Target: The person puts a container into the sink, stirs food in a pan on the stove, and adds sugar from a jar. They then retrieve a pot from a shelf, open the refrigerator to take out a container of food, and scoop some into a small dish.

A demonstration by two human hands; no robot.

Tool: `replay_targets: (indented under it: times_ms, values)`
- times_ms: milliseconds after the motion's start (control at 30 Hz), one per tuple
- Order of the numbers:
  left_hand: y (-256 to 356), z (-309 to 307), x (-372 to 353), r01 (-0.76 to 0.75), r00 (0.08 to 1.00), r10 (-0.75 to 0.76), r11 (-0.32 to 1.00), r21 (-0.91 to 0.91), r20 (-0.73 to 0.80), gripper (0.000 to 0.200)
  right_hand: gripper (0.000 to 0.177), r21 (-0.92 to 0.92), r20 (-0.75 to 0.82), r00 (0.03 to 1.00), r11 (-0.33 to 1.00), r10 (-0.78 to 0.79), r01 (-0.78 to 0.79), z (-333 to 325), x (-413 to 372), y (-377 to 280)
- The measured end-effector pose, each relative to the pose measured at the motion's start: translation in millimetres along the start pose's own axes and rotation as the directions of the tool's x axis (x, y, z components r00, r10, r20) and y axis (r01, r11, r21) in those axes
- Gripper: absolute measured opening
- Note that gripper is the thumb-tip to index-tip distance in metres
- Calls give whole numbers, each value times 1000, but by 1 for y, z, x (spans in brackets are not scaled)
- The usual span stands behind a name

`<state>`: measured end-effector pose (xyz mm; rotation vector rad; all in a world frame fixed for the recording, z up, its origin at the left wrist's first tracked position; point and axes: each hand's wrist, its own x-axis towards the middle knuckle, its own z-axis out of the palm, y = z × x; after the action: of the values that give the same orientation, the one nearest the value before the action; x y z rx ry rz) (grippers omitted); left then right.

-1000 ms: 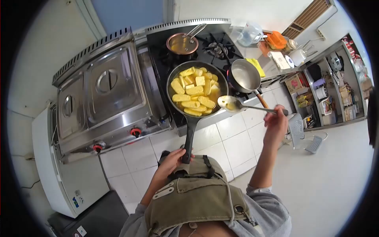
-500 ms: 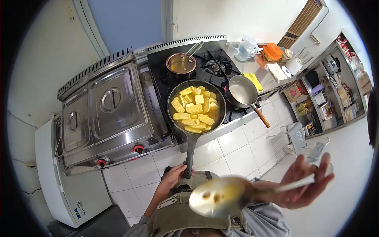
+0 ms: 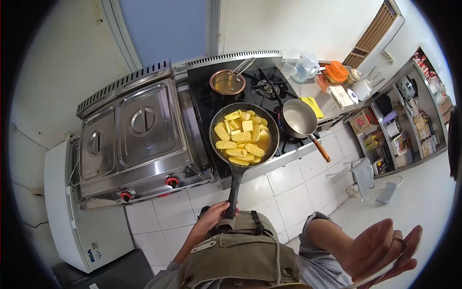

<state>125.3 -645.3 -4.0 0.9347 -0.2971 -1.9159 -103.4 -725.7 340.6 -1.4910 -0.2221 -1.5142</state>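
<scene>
Over stove, round pan, oblong yellow pieces

Pan on stove — saucepan R, pot bhd.

No text, brand or number can be read with certainty. At the near left, the white freezer bears 2 small stickers: a pale one with dark marks and, just below it, a blue-and-green one; the print on both is too small to make out. Nearest of all, a white label on the dark surface is cut by the frame edge. At the right, the printed carton on the shelf and, farther up, the red packaging show printing too small to read.
</scene>
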Motion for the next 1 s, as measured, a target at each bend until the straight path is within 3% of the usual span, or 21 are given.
replay_targets:
  times_ms: [233, 333, 367, 400, 433, 500, 533, 567, 633, 700, 767, 800, 867, 1000]
  values:
    - [-8, -6, 4, 9, 1000, -9, 1000, 3, 10, 37, 33, 92, 38, 997, 993, -71, 68, -1, -7, 9]
    - [-5, -3, 1, -9, 1000, 9, 1000, 3, 4, 37, 57, -426, 12, 941, 850, -338, 311, -23, -33, 11]
    - [-4, -2, 0, -1, 1000, 1, 1000, 0, 2, 37, 55, -71, -59, 979, 978, 193, -197, -19, -33, -4]
    - [-4, -3, -2, 5, 1000, -5, 1000, -3, -1, 36, 55, -66, -54, 978, 977, 199, -202, -5, -30, 12]
    - [-16, -17, 5, 21, 1000, -21, 1000, 1, -13, 35, 43, 66, -156, 963, 975, 220, -212, 11, -27, 36]
    - [-48, -41, 7, -103, 991, 104, 995, 14, -88, 35, 29, 327, -336, 893, 926, 300, -188, 32, -29, 81]
    - [-22, -17, -6, 2, 981, -4, 1000, -10, -196, 37, 25, 273, -262, 877, 903, 403, -333, 30, -39, 97]
    - [-24, -24, -9, -3, 979, 1, 1000, -14, -203, 37, 21, 206, -194, 842, 860, 504, -467, 27, -52, 116]
    - [-33, -46, -12, -32, 965, 109, 951, 306, -238, 37, 19, -3, -311, 753, 792, 580, -611, 42, -72, 156]
    - [-44, -60, -18, -72, 952, 154, 953, 295, -264, 36, 20, -19, -350, 757, 804, 552, -595, 59, -99, 202]
    - [-44, -73, -30, -105, 923, 266, 871, 480, -280, 36, 11, 9, -260, 806, 836, 532, -548, 68, -128, 234]
    - [-42, -78, -36, -105, 921, 266, 873, 477, -284, 36, 11, 12, -256, 805, 834, 535, -551, 74, -139, 247]
    - [-37, -85, -48, -58, 908, 286, 811, 583, -307, 38, 12, -117, -177, 838, 834, 517, -539, 87, -157, 271]
    - [-38, -105, -64, -82, 871, 376, 747, 660, -317, 36, 9, -138, -111, 808, 796, 579, -589, 105, -186, 300]
